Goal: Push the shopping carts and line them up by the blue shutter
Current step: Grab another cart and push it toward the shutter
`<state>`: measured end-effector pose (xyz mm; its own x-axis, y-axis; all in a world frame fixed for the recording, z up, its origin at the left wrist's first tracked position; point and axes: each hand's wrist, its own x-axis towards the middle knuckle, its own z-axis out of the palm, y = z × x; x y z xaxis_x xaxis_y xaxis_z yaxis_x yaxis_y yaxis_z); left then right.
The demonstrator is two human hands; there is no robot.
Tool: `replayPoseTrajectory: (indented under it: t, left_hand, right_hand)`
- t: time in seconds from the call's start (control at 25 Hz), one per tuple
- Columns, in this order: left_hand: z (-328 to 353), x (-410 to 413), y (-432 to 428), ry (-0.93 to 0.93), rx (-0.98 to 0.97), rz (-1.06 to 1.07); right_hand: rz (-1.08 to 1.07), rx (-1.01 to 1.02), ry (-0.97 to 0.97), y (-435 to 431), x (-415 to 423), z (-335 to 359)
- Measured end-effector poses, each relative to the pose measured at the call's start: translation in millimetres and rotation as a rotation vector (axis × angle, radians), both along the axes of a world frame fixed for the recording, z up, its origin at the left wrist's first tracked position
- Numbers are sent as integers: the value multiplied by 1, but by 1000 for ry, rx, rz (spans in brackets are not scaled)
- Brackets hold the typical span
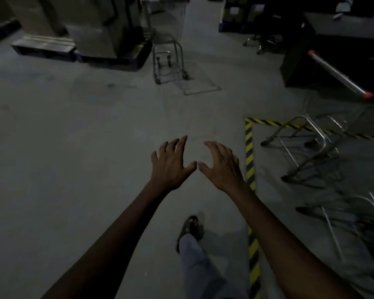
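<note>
A lone shopping cart (167, 50) is standing up ahead of us on the grey floor (73, 126), well apart from our hands and just beside a dark pallet (108, 59) that is carrying wrapped boxes (95, 24). More carts (311, 147) are sitting off to our right inside the yellow-and-black tape (249, 156), blurred, with a red-capped handle (337, 74) slanting above them. Our left hand (171, 165) and right hand (222, 167) are reaching out in front, side by side, thumbs nearly touching, fingers spreading loose and grasping nothing at all. Down below, our sandalled foot (189, 227) is showing on the floor, just left of the tape.
</note>
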<state>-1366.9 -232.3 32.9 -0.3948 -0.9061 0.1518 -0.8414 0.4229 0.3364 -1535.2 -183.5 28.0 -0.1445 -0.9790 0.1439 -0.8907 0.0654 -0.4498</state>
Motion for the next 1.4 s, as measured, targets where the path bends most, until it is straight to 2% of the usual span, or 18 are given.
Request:
replayPoseTrajectory:
  t: [0.28, 0.44, 0.64, 0.76, 0.88, 0.96, 1.12, 1.24, 1.4]
  left_hand:
    - [19, -10, -283, -61, -6, 70]
    - [36, -6, -425, -63, -17, 121]
    - [26, -20, -609, -104, -26, 115]
    - [31, -30, -748, -124, -43, 95]
    - [56, -44, -898, -165, -98, 44]
    - [78, -59, -992, -205, -177, 9]
    - [108, -110, -1167, -256, -208, -34]
    - [106, -155, -1293, -251, -248, -23]
    - [76, -213, -1450, -301, -198, 27]
  right_hand:
    - [55, 50, 65, -321, -9, 9]
    - [56, 51, 131, -475, -19, 35]
    - [64, 59, 221, -663, -27, 27]
    - [50, 68, 282, -797, -38, 26]
    - [22, 50, 290, -936, -60, 55]
    - [7, -9, 326, -1023, -79, 83]
    - [-54, -52, 359, -1190, -133, 121]
    - [-67, -44, 413, -1316, -177, 122]
    - [-13, 26, 415, -1477, -238, 93]
